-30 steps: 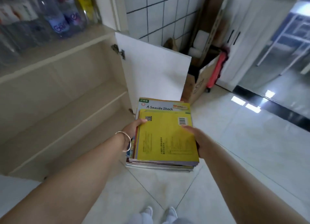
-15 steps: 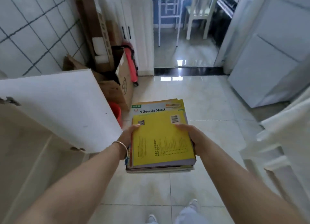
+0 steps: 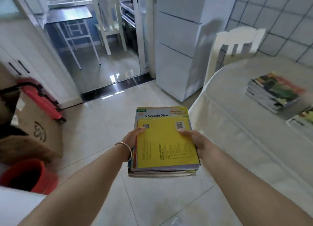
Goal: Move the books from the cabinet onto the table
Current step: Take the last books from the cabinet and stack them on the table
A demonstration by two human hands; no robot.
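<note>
1. a home, in a dining or kitchen area: glossy tiled floor and tiled wall.
2. a tall white fridge beside a cloth-covered table with a white chair.
3. a second room past a glass door.

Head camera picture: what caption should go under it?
Both hands carry a stack of books toward the table.

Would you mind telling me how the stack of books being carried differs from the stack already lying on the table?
The carried stack is held over the floor by the left hand and right hand; the table stack rests on the table, untouched. The carried stack's top cover is plain yellow, the table stack's a dark green and red picture. Both are piles of several thin books.
</note>
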